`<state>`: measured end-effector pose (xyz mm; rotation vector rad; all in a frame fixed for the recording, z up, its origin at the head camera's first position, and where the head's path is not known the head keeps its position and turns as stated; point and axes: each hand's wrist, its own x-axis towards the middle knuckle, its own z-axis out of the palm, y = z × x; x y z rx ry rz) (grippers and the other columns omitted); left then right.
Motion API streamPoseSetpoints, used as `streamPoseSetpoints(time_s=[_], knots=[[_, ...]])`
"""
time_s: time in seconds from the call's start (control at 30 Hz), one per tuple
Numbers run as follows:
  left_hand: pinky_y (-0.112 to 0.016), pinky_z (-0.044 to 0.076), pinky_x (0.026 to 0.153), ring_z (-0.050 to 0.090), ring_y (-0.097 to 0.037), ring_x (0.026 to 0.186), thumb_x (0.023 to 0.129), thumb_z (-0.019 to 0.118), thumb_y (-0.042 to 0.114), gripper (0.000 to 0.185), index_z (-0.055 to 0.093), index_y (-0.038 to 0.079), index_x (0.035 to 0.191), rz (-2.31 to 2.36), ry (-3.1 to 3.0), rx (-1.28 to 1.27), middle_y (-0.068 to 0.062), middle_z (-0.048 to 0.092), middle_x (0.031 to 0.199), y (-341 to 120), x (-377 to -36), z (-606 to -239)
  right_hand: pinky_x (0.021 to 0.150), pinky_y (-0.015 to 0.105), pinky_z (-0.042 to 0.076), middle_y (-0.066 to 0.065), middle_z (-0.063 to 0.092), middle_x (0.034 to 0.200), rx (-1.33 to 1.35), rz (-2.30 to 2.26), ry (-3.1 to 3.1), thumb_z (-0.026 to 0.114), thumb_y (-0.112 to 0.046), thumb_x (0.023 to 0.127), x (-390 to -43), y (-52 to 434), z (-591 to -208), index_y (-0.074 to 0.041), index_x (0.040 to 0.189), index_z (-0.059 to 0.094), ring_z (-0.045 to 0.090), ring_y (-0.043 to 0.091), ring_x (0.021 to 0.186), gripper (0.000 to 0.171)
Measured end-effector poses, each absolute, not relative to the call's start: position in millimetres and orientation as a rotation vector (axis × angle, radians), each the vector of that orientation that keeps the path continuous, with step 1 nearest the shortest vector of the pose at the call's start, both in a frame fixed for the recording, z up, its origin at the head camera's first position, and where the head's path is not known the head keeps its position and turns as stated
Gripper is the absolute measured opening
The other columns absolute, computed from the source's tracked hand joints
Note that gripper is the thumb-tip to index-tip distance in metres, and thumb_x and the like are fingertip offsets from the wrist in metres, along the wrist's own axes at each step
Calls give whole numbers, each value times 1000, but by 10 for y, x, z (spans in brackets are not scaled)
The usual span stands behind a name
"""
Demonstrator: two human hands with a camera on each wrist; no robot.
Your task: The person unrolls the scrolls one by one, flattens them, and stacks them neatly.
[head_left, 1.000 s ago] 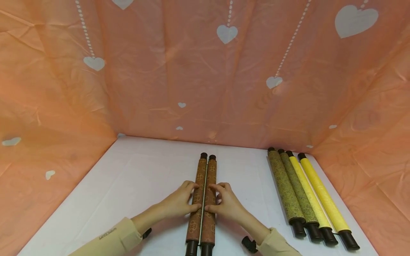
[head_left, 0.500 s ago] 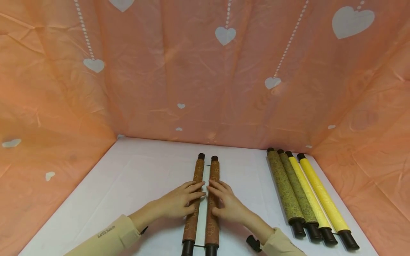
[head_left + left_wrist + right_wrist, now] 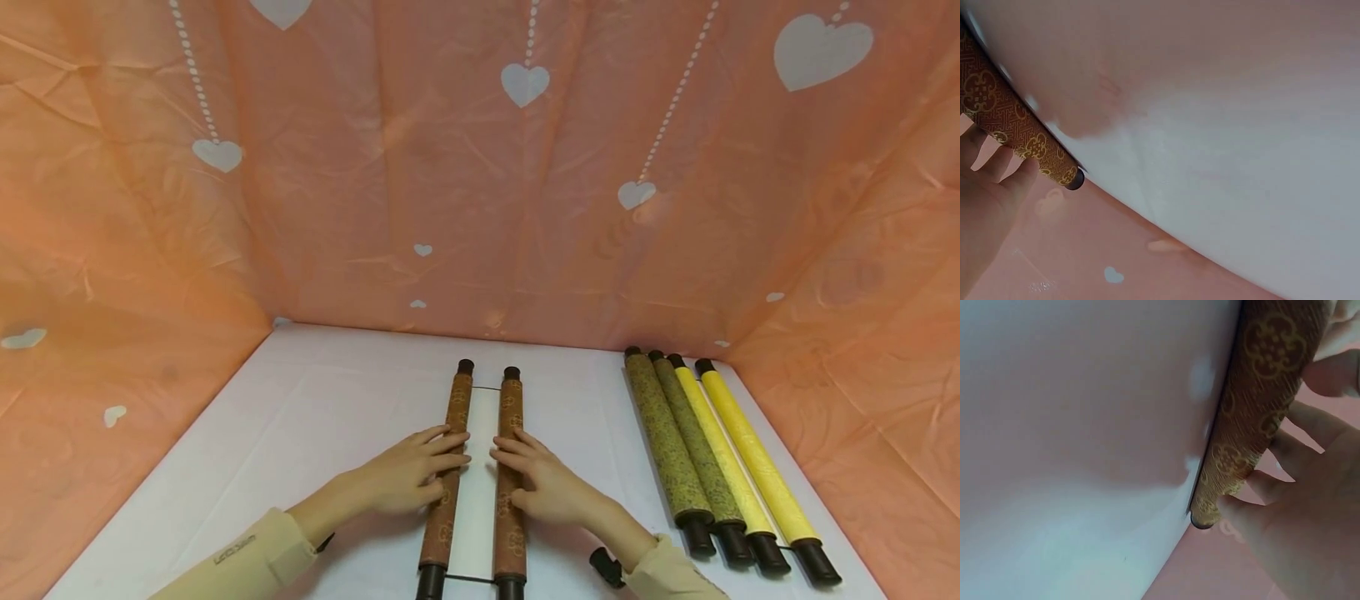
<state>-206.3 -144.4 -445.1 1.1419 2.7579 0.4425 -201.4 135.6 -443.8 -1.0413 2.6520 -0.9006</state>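
Straight-fingered, the left hand [image 3: 408, 471] and right hand [image 3: 551, 483] rested on brown gold-patterned cylindrical rollers [image 3: 510, 533] flanking the white scroll sheet [image 3: 477, 487]; apparent unrolling next needed even outward pushes

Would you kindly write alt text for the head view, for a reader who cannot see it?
A person's left hand and right hand rest on two brown rollers with a white strip between them. On the same white table, at right, lie two green rollers and two yellow rollers; an orange backdrop with pale hearts hangs behind.
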Motion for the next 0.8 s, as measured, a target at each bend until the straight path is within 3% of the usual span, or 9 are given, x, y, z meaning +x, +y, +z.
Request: streamPoseSetpoints(time_s=[0.4,0.6,0.8], knots=[[-58,41,113,41,-37,145,102,64,30,40,65,10,136,597,2850,1071,-12,45,159,-1502,-2051,-4480,115,71,26,19,46,155,-1033,-962,2665,60,-4,90,-2026,1507,-4445,3,140,61,29,49,149,51],[-56,46,108,48,-39,139,95,74,39,45,65,9,127,656,2911,1005,-15,48,151,-1517,-2038,-4490,112,64,35,16,47,149,-959,-981,2721,71,-20,96,-2018,1518,-4476,-1,135,65,39,42,142,43],[-54,52,99,54,-37,131,88,82,46,51,63,9,119,702,2967,921,-15,49,144,-1525,-2019,-4501,107,63,41,18,44,142,-879,-1029,2789,83,-29,88,-2004,1542,-4498,-2,133,65,43,42,134,55]])
